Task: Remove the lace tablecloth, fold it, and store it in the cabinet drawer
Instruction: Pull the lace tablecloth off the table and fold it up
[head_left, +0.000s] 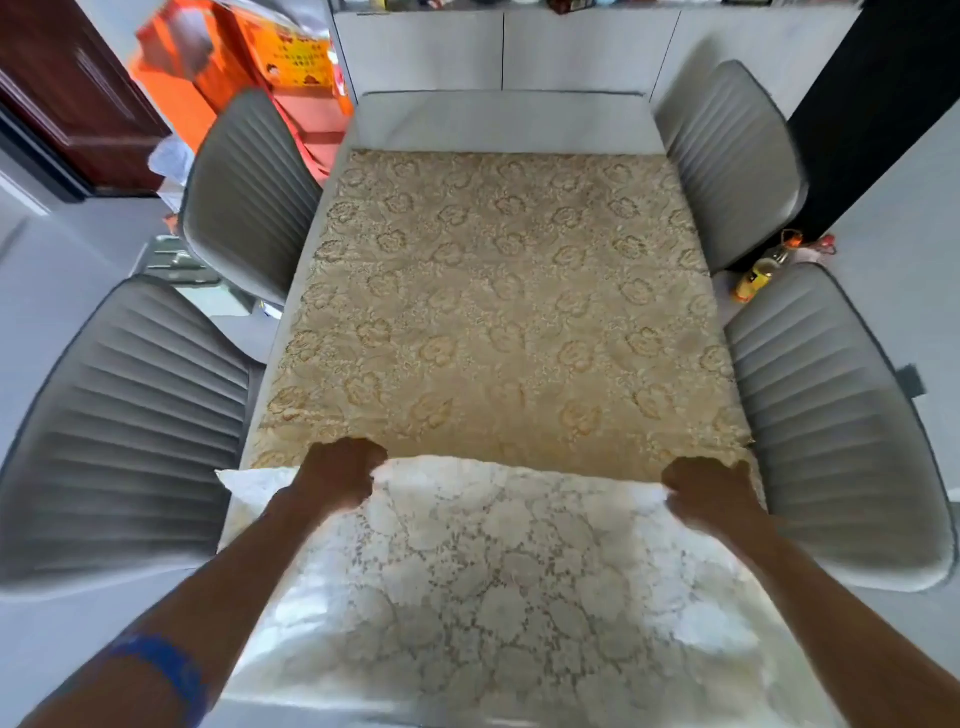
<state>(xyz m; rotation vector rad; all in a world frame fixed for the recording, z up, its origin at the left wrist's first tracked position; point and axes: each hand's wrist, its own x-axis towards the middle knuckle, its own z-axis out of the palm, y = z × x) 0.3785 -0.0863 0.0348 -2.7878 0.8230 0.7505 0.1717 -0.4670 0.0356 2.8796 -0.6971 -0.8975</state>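
A cream-gold lace tablecloth (498, 291) with a flower pattern covers most of a white table (498, 122). Its near end is lifted and turned back toward me, showing a paler underside (498, 571). My left hand (340, 475) grips the lifted edge at the left. My right hand (709, 488) grips the same edge at the right. Both fists are closed on the cloth, roughly level with each other. The white cabinet (587, 49) stands beyond the table's far end; I cannot make out a drawer.
Grey padded chairs flank the table: two on the left (249, 192) (124, 431), two on the right (732, 161) (831, 426). Orange boxes (244, 67) stand at the back left by a dark wooden door (72, 88). A yellow bottle (761, 273) lies on the floor right.
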